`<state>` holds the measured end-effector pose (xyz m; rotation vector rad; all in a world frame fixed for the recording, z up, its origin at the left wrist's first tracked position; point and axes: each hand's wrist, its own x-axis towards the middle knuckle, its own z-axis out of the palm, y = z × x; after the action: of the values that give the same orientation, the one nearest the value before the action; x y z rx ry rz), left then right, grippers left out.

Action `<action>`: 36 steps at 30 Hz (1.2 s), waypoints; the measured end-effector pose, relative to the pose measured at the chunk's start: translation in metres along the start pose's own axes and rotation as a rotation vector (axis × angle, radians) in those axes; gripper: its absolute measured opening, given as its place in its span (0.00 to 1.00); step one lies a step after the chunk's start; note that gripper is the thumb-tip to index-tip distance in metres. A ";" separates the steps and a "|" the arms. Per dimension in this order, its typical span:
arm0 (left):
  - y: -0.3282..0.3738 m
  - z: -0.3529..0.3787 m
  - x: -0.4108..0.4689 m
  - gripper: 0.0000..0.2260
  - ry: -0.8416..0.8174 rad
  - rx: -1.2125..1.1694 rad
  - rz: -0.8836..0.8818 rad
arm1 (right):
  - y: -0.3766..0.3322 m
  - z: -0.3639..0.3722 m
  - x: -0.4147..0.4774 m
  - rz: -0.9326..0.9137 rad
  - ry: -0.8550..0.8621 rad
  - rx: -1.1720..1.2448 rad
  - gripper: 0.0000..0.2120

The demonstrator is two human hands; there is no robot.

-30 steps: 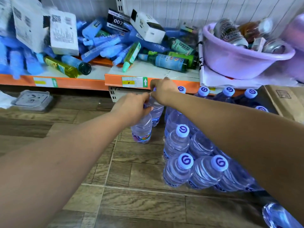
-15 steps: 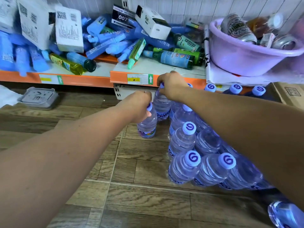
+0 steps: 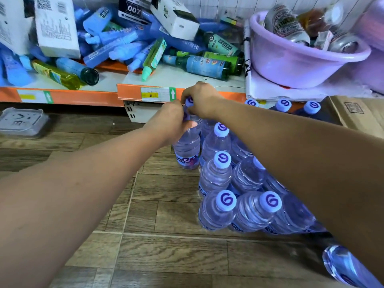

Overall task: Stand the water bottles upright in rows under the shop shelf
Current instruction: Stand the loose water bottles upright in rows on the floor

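Clear water bottles with pale blue caps stand upright in rows on the wood-look floor, below the orange shelf edge. My left hand grips the neck of one water bottle standing at the left end of the rows. My right hand is closed on the cap of a second bottle just behind it, whose body is mostly hidden by my hands. Another bottle lies on its side at the bottom right.
The shelf above carries a jumble of blue tubes, green bottles and white boxes. A lilac basin of cans sits at its right. A grey plastic lid lies on the floor at left, a cardboard box at right.
Both hands have shifted right, closing their two bottles in against the standing rows. The left hand's bottle now stands next to the front rows; the hands are nearly touching.
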<state>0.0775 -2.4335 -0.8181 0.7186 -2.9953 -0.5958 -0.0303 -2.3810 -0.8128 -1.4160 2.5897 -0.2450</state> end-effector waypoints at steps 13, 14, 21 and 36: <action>0.003 0.024 0.002 0.26 0.031 -0.199 -0.090 | 0.000 0.003 0.000 0.006 -0.005 0.023 0.16; 0.004 0.023 0.000 0.25 0.013 -0.193 -0.090 | 0.000 0.004 0.000 0.014 -0.029 0.029 0.18; 0.002 0.026 -0.014 0.33 -0.229 -0.129 -0.155 | 0.007 -0.002 -0.046 0.026 -0.039 0.035 0.31; 0.092 -0.004 -0.058 0.26 0.094 -0.005 0.059 | 0.091 -0.041 -0.174 0.128 -0.190 -0.131 0.31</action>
<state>0.0894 -2.3339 -0.7759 0.6362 -2.9165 -0.5510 -0.0219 -2.1832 -0.7800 -1.2390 2.5650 0.0752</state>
